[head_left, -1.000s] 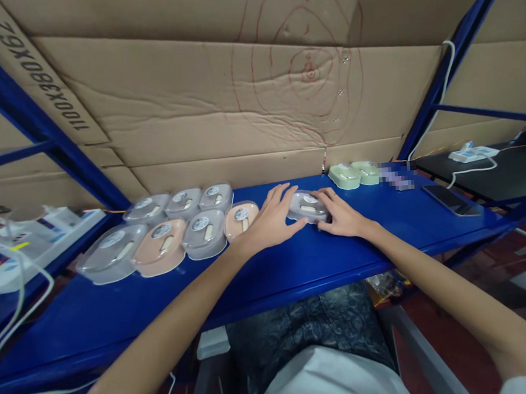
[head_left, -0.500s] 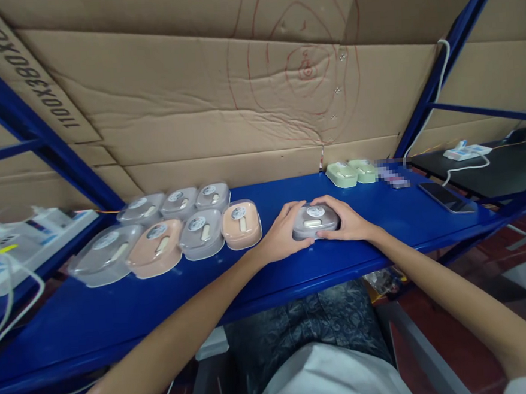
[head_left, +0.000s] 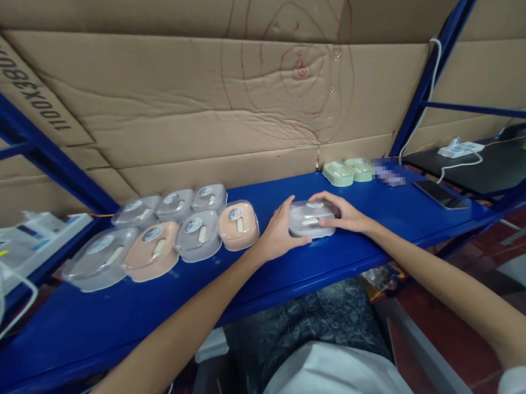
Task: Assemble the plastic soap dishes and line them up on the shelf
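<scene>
A grey plastic lunch box [head_left: 298, 223] with a clear domed lid, a round sticker and a pale handle-like piece on top is tilted with its top towards me. My right hand [head_left: 343, 212] is closed on its right side, thumb over the lid and fingers at the far edge. Around its left end is my left hand [head_left: 277, 232], fingers stretched and apart from the thumb, which lies near the box's lower front edge. Whether the left fingers touch the box I cannot tell. Closest to the left hand stands a peach lunch box [head_left: 247, 231].
Several grey lunch boxes [head_left: 198, 243] and another peach one stand in two rows on the left of the blue table [head_left: 269, 280]. At the back right are two green boxes [head_left: 338, 174]. A phone [head_left: 440, 193] lies on the right. Cardboard [head_left: 169, 83] walls the back.
The grey lunch box has tilted towards me. My right thumb has moved from its front onto the lid. My left fingers have straightened and loosened. The view has shifted slightly.
</scene>
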Demonstrator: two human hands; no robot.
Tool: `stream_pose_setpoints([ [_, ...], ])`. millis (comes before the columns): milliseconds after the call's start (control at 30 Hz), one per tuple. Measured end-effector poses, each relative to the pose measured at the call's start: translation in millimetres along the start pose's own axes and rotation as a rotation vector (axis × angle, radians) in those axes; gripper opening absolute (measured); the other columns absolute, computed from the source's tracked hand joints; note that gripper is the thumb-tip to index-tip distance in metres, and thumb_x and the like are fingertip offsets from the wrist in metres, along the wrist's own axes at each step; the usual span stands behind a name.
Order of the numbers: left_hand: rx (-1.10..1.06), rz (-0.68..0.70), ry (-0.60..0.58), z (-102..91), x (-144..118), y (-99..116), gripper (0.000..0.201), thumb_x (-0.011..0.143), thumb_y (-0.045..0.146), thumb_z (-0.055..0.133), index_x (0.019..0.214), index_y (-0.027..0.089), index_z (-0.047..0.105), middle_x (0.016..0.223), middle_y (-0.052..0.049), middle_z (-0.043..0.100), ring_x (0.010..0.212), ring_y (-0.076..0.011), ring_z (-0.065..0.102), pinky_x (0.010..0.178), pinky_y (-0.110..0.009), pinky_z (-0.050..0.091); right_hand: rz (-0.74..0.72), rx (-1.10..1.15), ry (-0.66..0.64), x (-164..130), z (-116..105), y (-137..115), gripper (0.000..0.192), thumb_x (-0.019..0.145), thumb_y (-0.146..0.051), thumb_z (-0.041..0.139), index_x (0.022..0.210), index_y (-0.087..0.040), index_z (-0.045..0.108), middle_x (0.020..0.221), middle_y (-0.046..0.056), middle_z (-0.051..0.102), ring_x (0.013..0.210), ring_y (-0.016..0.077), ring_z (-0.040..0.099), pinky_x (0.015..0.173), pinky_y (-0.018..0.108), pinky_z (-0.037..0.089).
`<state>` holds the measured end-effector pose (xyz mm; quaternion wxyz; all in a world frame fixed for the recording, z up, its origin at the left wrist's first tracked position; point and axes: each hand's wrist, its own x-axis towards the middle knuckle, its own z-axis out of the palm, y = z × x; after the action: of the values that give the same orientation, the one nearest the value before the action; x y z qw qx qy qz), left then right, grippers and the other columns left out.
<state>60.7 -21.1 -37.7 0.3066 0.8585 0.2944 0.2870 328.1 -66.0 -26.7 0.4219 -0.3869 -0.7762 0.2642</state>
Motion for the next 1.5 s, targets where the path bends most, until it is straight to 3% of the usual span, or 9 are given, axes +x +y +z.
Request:
stream_pose_setpoints([
  [133, -0.001, -0.011, -0.003, 0.3, 1, 0, 0.128, 0.075, 0.042, 0.094, 0.173, 0.023, 0.014, 0.161, -0.020, 0.050, 0.153, -0.0409, 0.046, 0.129, -0.061, 0.034, 0.101, 0.087, 0.160, 3, -11, 14, 0.055, 0.090, -0.059, 0.081, 0.133, -0.029, 0.065, 0.133, 0.006, 0.072, 0.124, 0.0314, 0.071, 0.111, 0.051, 0.055],
  [267, 0.076, 0.019, -0.030, -1.1, 1, 2, 0.101, 0.079, 0.043, 0.091, 0.163, 0.022, 0.040, 0.160, -0.018, 0.049, 0.153, -0.0398, 0.046, 0.130, -0.059, 0.034, 0.208, -0.055, 0.417, 7, -23, 40, 0.064, 0.082, -0.067, 0.085, 0.129, -0.028, 0.064, 0.123, 0.008, 0.076, 0.115, 0.0332, 0.074, 0.110, 0.055, 0.056],
  [367, 0.111, 0.056, -0.041, -2.7, 0, 4, 0.090, 0.081, 0.042, 0.089, 0.158, 0.020, 0.048, 0.158, -0.017, 0.050, 0.151, -0.0377, 0.048, 0.130, -0.056, 0.035, 0.268, -0.268, 0.501, 7, -29, 56, 0.070, 0.081, -0.071, 0.082, 0.132, -0.026, 0.064, 0.125, 0.012, 0.075, 0.116, 0.0367, 0.073, 0.108, 0.058, 0.056],
  [567, 0.120, 0.074, -0.060, -5.8, 0, 6, 0.088, 0.080, 0.041, 0.090, 0.156, 0.021, 0.050, 0.156, -0.016, 0.052, 0.149, -0.0383, 0.050, 0.128, -0.057, 0.038, 0.247, -0.643, 0.254, 6, -32, 67, 0.080, 0.092, -0.072, 0.068, 0.156, -0.026, 0.053, 0.143, 0.017, 0.065, 0.139, 0.0411, 0.058, 0.119, 0.060, 0.048],
  [867, 0.101, 0.078, -0.074, -8.0, 0, 7, 0.086, 0.079, 0.040, 0.089, 0.154, 0.024, 0.051, 0.155, -0.014, 0.053, 0.147, -0.0384, 0.051, 0.127, -0.059, 0.039, 0.287, -0.768, 0.020, 9, -34, 72, 0.079, 0.102, -0.071, 0.052, 0.168, -0.028, 0.043, 0.159, 0.018, 0.054, 0.150, 0.0415, 0.049, 0.125, 0.060, 0.041],
  [1133, 0.113, 0.067, -0.067, -7.0, -1, 7, 0.087, 0.078, 0.040, 0.089, 0.155, 0.025, 0.051, 0.156, -0.014, 0.054, 0.149, -0.0390, 0.049, 0.128, -0.059, 0.038, 0.303, -0.717, -0.043, 17, -40, 71, 0.078, 0.101, -0.066, 0.058, 0.169, -0.030, 0.042, 0.175, 0.015, 0.041, 0.164, 0.0423, 0.033, 0.130, 0.066, 0.032],
  [1500, 0.128, 0.038, -0.073, -7.3, -2, 9, 0.088, 0.080, 0.041, 0.089, 0.157, 0.026, 0.049, 0.156, -0.014, 0.054, 0.148, -0.0399, 0.049, 0.126, -0.061, 0.039, 0.164, -0.706, 0.039, 14, -36, 73, 0.069, 0.098, -0.048, 0.064, 0.163, -0.030, 0.050, 0.171, 0.011, 0.049, 0.165, 0.0404, 0.034, 0.131, 0.069, 0.029],
])
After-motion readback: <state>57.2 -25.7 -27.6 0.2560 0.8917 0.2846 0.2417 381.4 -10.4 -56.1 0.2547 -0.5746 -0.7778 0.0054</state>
